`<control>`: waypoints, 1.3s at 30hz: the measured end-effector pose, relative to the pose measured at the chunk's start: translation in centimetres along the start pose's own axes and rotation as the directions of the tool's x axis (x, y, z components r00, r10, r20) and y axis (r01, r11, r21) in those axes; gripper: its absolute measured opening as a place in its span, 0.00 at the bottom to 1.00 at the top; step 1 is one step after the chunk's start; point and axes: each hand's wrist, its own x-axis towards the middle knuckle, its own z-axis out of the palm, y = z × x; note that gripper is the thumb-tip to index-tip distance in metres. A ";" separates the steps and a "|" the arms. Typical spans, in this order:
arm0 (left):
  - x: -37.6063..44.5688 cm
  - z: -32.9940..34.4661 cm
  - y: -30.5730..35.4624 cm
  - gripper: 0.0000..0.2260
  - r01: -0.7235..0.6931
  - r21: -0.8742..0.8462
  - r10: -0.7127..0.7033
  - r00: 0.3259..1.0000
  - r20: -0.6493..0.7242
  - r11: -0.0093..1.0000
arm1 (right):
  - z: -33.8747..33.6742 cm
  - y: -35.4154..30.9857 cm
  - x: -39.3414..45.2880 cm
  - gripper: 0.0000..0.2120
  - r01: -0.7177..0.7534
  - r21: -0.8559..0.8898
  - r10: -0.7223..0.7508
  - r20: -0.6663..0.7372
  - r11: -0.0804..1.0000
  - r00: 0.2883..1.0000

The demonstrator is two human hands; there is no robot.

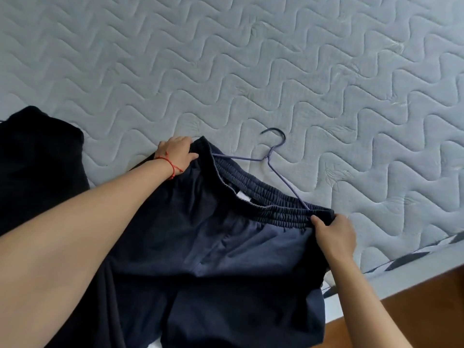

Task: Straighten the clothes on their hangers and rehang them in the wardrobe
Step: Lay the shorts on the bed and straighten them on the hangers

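Head-cam view looking down at a quilted grey mattress [276, 59] w/ a pair of navy shorts [226, 247] spread across its near edge. Left hand [175, 154] grips the far-left end of the elastic waistband [263, 199], fingers curled over the fabric, thumb pressed on top; red string bracelet [169, 165] on that wrist. Right hand [334, 232] pinches the right end of the waistband, thumb on top, other fingers tucked under the cloth & mostly hidden. Thin purple wire hanger [273, 156] sits inside the waistband, its arms running under the fabric toward each hand, hook lying flat on the mattress beyond the shorts. Black garment [37, 167] bunched at left, partly under the left forearm. Brown wood floor [426, 310] at lower right
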 end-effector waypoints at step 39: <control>8.9 -1.8 -18.6 0.16 0.317 -0.483 -0.490 0.823 -0.288 0.816 | 9.8 -34.1 13.9 0.15 0.653 -0.186 -0.654 0.068 0.734 0.754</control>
